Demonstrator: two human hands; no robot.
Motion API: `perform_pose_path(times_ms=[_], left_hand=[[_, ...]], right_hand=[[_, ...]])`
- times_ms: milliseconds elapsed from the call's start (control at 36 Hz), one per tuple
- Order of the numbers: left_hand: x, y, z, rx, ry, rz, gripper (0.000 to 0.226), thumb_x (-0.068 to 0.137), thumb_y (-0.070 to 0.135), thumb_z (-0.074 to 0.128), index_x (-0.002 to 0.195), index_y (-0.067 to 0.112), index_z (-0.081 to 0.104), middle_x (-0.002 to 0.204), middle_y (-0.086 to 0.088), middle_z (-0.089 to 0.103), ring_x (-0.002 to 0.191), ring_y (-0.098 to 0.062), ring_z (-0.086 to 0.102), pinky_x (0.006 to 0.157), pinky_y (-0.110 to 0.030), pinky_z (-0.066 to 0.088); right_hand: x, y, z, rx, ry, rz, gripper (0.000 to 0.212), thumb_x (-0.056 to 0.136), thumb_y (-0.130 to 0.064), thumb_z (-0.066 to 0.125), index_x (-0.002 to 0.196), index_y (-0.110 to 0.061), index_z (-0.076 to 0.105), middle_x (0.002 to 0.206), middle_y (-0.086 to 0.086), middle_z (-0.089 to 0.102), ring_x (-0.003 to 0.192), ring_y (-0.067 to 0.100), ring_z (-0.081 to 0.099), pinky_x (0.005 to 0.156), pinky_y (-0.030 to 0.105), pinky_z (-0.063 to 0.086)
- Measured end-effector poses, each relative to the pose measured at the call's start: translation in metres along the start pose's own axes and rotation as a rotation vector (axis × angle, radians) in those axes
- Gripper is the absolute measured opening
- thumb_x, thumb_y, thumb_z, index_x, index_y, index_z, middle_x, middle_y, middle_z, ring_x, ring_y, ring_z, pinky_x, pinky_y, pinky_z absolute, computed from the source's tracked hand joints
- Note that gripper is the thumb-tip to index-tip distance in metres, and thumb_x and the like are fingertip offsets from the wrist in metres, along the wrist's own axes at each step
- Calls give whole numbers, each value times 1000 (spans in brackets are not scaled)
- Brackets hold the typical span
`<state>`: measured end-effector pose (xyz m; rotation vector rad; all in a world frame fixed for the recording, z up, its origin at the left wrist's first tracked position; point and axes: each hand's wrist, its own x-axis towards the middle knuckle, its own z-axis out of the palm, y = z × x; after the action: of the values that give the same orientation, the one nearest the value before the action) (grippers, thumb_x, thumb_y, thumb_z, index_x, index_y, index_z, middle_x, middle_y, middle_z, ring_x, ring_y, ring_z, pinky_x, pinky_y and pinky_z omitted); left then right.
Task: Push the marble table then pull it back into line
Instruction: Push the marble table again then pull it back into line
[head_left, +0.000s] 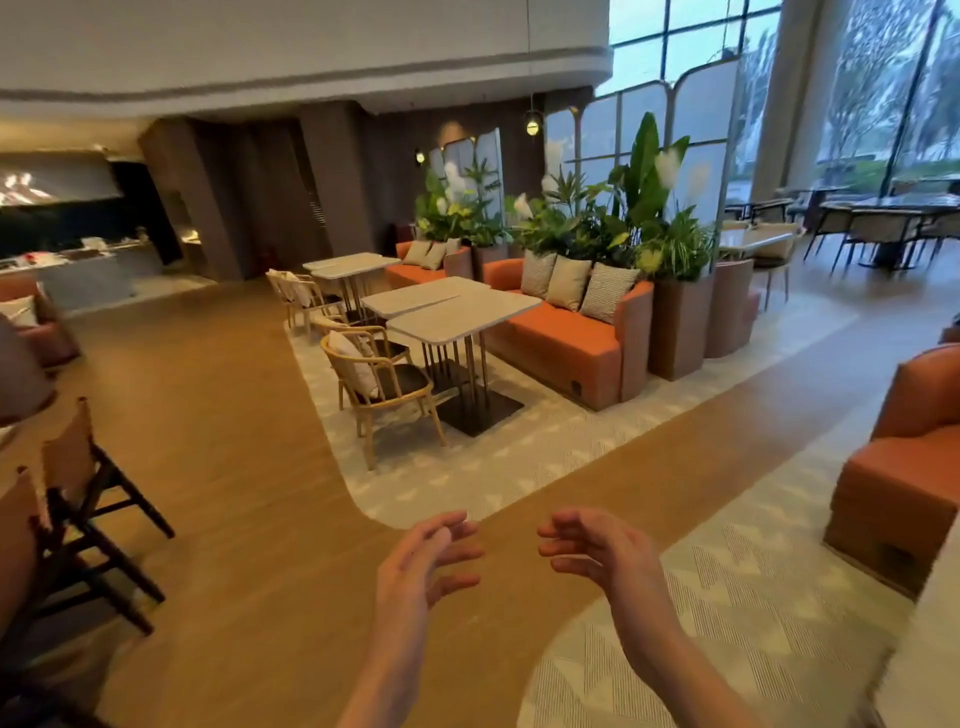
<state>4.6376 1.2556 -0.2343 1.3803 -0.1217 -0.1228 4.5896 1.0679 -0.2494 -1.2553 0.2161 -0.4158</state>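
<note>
Ahead, the marble table (464, 318) stands at twelve o'clock, well apart from both raised hands, the left hand (422, 561) and right hand (605, 553) each holding nothing, fingers loosely spread, palms facing one another.

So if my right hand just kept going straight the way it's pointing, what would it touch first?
Probably nothing close: the right hand points across bare floor toward the nearest marble table. Depth is hard to judge.

I see the marble table (464, 315), pale square top on thin metal legs, upright well ahead of my left hand (421, 566), untouched.
</note>
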Motion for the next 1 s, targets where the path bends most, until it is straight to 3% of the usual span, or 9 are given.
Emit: perform_pose_path(times_ms=[194, 389, 472, 722, 1000], left_hand=[[190, -1, -1, -3, 91, -18, 26, 101, 12, 50, 103, 9, 76, 101, -15, 77, 88, -29, 75, 75, -45, 59], [351, 18, -1, -12, 154, 45, 27, 103, 13, 47, 105, 5, 72, 100, -14, 77, 90, -30, 74, 79, -48, 58], [421, 13, 2, -27, 166, 44, 27, 103, 14, 47, 105, 5, 72, 99, -15, 77, 91, -31, 73, 79, -47, 58], [670, -29, 43, -74, 114, -16, 27, 103, 18, 48, 101, 11, 74, 93, -7, 78, 86, -25, 75, 68, -38, 62], [912, -10, 84, -80, -38, -6, 26, 102, 14, 49, 101, 10, 75, 100, -10, 78, 91, -27, 75, 66, -31, 61]], right_hand=[[195, 26, 42, -14, -33, 69, 28, 100, -19, 51, 98, -4, 75, 94, 16, 78, 86, 32, 75, 75, 38, 59], [358, 12, 85, -95, -99, 40, 29, 99, -23, 53, 89, -18, 81, 96, 13, 79, 88, 30, 75, 78, 39, 59], [422, 24, 96, -101, -89, 33, 30, 99, -21, 53, 90, -13, 80, 95, 15, 78, 88, 33, 74, 79, 40, 58], [642, 72, 118, -162, 11, 74, 30, 101, -20, 52, 93, -8, 78, 95, 15, 78, 90, 36, 73, 78, 41, 57], [867, 72, 148, -196, 85, 51, 29, 100, -19, 54, 87, -12, 79, 93, 15, 78, 86, 32, 73, 74, 36, 57]])
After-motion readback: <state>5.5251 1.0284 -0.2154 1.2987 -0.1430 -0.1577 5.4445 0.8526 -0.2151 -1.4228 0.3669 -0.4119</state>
